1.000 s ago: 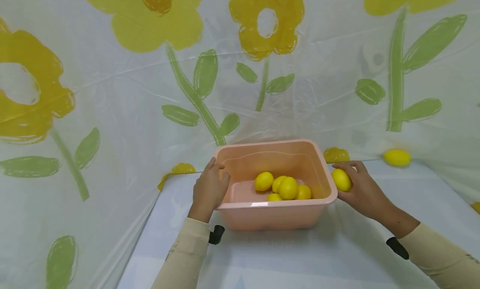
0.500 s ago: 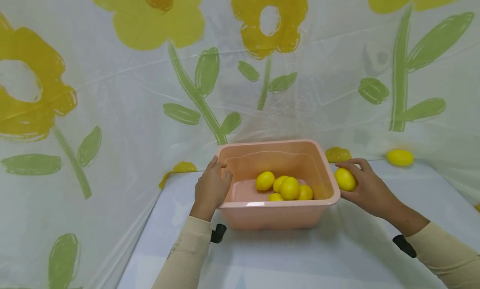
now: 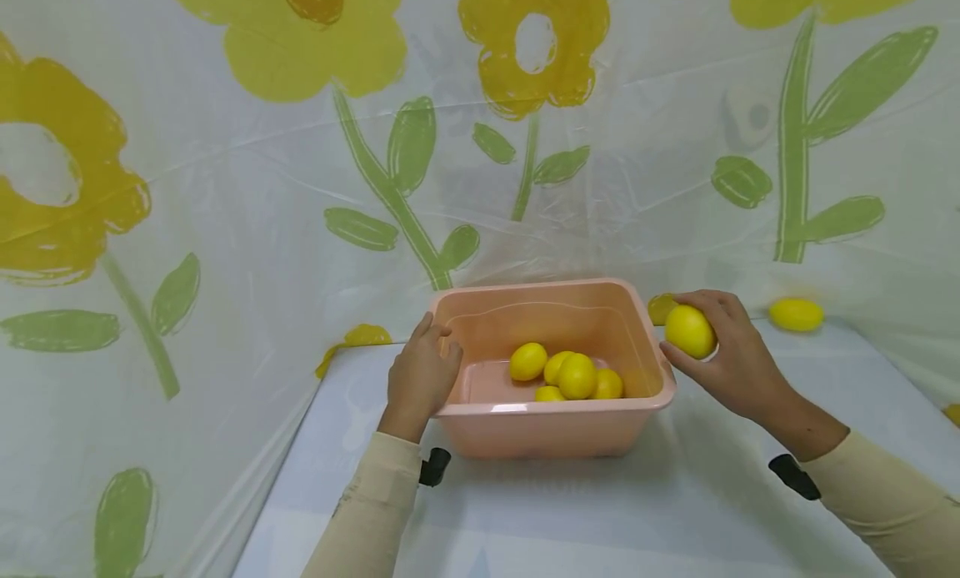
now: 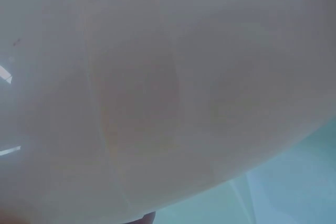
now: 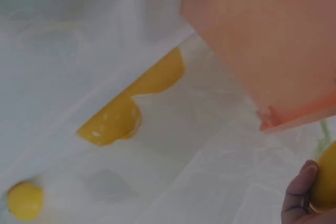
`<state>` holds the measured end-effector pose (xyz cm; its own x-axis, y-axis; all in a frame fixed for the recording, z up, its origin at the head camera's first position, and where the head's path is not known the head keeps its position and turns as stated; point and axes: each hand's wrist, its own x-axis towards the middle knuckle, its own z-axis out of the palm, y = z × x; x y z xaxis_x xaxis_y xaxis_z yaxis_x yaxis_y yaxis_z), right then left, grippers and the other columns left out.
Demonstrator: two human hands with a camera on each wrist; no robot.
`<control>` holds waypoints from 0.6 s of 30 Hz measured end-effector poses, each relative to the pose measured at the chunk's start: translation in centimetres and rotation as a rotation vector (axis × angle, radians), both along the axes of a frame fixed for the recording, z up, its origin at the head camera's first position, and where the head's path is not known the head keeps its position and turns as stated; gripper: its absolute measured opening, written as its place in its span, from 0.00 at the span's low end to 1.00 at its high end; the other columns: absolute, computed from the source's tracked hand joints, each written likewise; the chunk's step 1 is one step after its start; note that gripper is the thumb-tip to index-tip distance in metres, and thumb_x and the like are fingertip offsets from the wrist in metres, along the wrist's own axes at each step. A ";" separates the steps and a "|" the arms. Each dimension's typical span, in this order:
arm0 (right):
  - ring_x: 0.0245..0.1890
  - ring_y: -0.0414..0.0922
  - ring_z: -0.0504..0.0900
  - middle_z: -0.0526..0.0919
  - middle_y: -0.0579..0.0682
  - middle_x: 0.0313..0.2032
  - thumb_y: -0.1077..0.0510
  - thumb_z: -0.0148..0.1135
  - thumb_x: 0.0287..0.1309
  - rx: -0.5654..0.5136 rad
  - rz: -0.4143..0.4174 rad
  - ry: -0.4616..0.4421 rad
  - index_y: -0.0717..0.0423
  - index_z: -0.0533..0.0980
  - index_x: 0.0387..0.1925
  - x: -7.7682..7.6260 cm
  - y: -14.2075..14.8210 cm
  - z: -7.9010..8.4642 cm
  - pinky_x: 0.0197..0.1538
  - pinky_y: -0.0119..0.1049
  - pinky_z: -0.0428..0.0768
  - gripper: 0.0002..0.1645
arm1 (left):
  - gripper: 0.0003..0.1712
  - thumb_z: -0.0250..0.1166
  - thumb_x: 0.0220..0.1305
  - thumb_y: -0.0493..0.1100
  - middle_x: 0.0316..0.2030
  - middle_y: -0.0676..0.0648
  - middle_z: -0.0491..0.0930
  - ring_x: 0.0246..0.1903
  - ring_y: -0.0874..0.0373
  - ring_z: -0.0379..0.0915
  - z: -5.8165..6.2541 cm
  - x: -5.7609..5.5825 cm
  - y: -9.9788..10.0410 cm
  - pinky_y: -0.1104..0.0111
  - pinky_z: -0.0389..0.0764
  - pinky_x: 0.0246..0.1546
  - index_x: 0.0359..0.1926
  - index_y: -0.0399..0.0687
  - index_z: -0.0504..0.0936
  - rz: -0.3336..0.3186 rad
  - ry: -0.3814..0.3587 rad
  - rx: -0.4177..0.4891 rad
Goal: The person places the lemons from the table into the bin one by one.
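Note:
A pink plastic basin (image 3: pixel 540 434) stands on the table with several yellow lemons (image 3: pixel 577 376) inside. My left hand (image 3: pixel 422 379) holds the basin's left rim, its thumb on the inner side. The left wrist view is mostly filled by a blurred, pale, glossy surface that I cannot identify. My right hand (image 3: pixel 738 363) grips another lemon (image 3: pixel 690 331) between thumb and fingers, just outside the basin's right rim and about level with it. In the right wrist view that held lemon (image 5: pixel 326 179) shows only at the lower right edge.
One more lemon (image 3: pixel 797 314) lies at the back right of the white table (image 3: pixel 570 520), against the hanging sheet (image 3: pixel 645 203) with printed flowers. The sheet rises along the back and left side. Yellow shapes near the table's back edge are part of its print.
My right hand has raised the lemon from beside the basin's right side to about rim height. The left hand, the basin and the lemons inside it stay where they were.

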<state>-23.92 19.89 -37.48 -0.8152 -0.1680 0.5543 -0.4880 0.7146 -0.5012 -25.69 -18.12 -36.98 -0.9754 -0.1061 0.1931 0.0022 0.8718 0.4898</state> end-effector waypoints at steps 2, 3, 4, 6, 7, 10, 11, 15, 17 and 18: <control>0.52 0.55 0.70 0.69 0.61 0.59 0.60 0.73 0.52 -0.015 0.019 0.008 0.59 0.68 0.63 0.0 -0.8 0.3 0.47 0.08 0.61 0.37 | 0.26 0.50 0.70 0.54 0.76 0.46 0.61 0.41 0.36 0.83 0.0 0.0 0.0 0.52 0.79 0.36 0.60 0.48 0.80 0.000 0.002 -0.004; 0.51 0.54 0.71 0.69 0.61 0.59 0.60 0.73 0.53 -0.018 0.026 0.005 0.58 0.68 0.63 0.0 -1.1 0.4 0.47 0.08 0.62 0.38 | 0.26 0.50 0.70 0.54 0.76 0.46 0.61 0.42 0.36 0.83 0.0 0.0 0.0 0.51 0.79 0.37 0.60 0.49 0.80 0.001 0.001 -0.005; 0.50 0.53 0.71 0.70 0.60 0.59 0.59 0.73 0.53 -0.019 0.034 0.001 0.58 0.67 0.64 0.0 -1.4 0.5 0.47 0.08 0.63 0.38 | 0.26 0.50 0.70 0.54 0.76 0.46 0.61 0.42 0.36 0.83 0.0 0.0 0.0 0.51 0.80 0.37 0.60 0.49 0.80 0.002 0.000 -0.006; 0.49 0.51 0.72 0.69 0.59 0.59 0.58 0.72 0.55 -0.026 0.053 -0.017 0.58 0.66 0.64 0.0 -2.0 0.6 0.46 0.10 0.66 0.38 | 0.26 0.50 0.70 0.54 0.76 0.46 0.61 0.44 0.35 0.83 0.0 0.0 0.1 0.50 0.80 0.39 0.60 0.49 0.80 0.003 -0.001 -0.006; 0.49 0.50 0.72 0.69 0.59 0.59 0.57 0.72 0.55 -0.023 0.063 -0.023 0.57 0.66 0.65 -0.1 -2.3 0.7 0.46 0.11 0.67 0.37 | 0.26 0.50 0.70 0.54 0.76 0.46 0.61 0.46 0.35 0.82 0.0 -0.1 0.1 0.50 0.80 0.40 0.60 0.49 0.80 0.003 -0.002 -0.005; 0.50 0.50 0.71 0.69 0.58 0.59 0.57 0.71 0.56 -0.015 0.086 -0.044 0.56 0.66 0.65 -0.2 -3.2 0.7 0.45 0.14 0.70 0.37 | 0.26 0.50 0.70 0.54 0.76 0.46 0.60 0.47 0.35 0.82 0.0 -0.1 0.2 0.49 0.80 0.40 0.60 0.49 0.80 0.000 -0.004 -0.008; 0.51 0.49 0.71 0.69 0.57 0.59 0.57 0.71 0.56 -0.010 0.093 -0.046 0.55 0.66 0.65 -0.2 -3.5 0.8 0.45 0.16 0.72 0.37 | 0.26 0.51 0.70 0.54 0.76 0.46 0.60 0.46 0.35 0.82 0.0 -0.1 0.2 0.50 0.80 0.39 0.60 0.49 0.80 0.000 -0.002 -0.010; 0.50 0.49 0.72 0.69 0.57 0.59 0.57 0.72 0.56 0.021 0.130 -0.035 0.54 0.67 0.64 -0.5 -4.7 0.8 0.45 0.27 0.80 0.36 | 0.25 0.50 0.70 0.54 0.75 0.46 0.61 0.40 0.36 0.83 0.1 0.0 0.1 0.54 0.78 0.32 0.59 0.49 0.80 0.004 0.006 -0.023; 0.48 0.49 0.74 0.69 0.58 0.60 0.57 0.72 0.56 0.040 0.149 -0.038 0.53 0.67 0.64 -0.7 -5.3 0.7 0.45 0.35 0.83 0.36 | 0.25 0.50 0.70 0.54 0.75 0.46 0.61 0.39 0.37 0.83 0.0 0.0 0.1 0.55 0.78 0.31 0.59 0.49 0.80 0.005 0.006 -0.022; 0.47 0.50 0.75 0.69 0.58 0.60 0.56 0.72 0.56 0.049 0.155 -0.044 0.53 0.67 0.65 -0.8 -5.5 0.7 0.45 0.39 0.84 0.36 | 0.25 0.50 0.70 0.54 0.75 0.46 0.61 0.39 0.36 0.83 0.0 0.0 0.1 0.55 0.78 0.32 0.59 0.49 0.80 0.004 0.005 -0.021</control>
<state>-24.69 14.40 -36.79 -0.8006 -0.3190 0.5072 -0.5726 0.6565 -0.4910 -25.66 -17.99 -36.96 -0.9739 -0.1064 0.2005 0.0008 0.8818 0.4717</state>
